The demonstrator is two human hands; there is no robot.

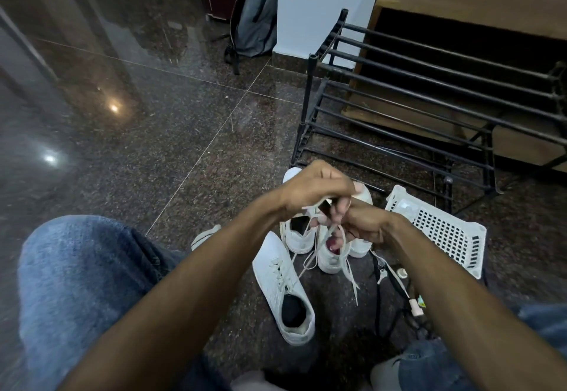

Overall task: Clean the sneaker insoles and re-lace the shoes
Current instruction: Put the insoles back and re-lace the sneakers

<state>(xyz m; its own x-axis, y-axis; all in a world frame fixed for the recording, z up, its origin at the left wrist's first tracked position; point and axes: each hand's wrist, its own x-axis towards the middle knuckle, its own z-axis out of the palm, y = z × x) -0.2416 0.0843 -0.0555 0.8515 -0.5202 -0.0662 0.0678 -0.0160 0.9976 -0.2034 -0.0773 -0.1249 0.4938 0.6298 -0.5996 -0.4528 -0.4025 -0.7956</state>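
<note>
Both my hands meet above a cluster of white sneakers on the dark stone floor. My left hand is closed over a white shoelace, and my right hand pinches the same lace just below it. The lace hangs down in loops toward the shoes. One white sneaker lies nearest me with its dark opening facing me and its laces threaded. Two more white sneakers stand under my hands, partly hidden by them. Another white shoe shows behind my fingers.
A white perforated plastic basket lies on its side at the right. A black metal shoe rack stands behind it against a wooden cabinet. A grey backpack leans on the wall. Black cords and a small pink object lie by my right forearm.
</note>
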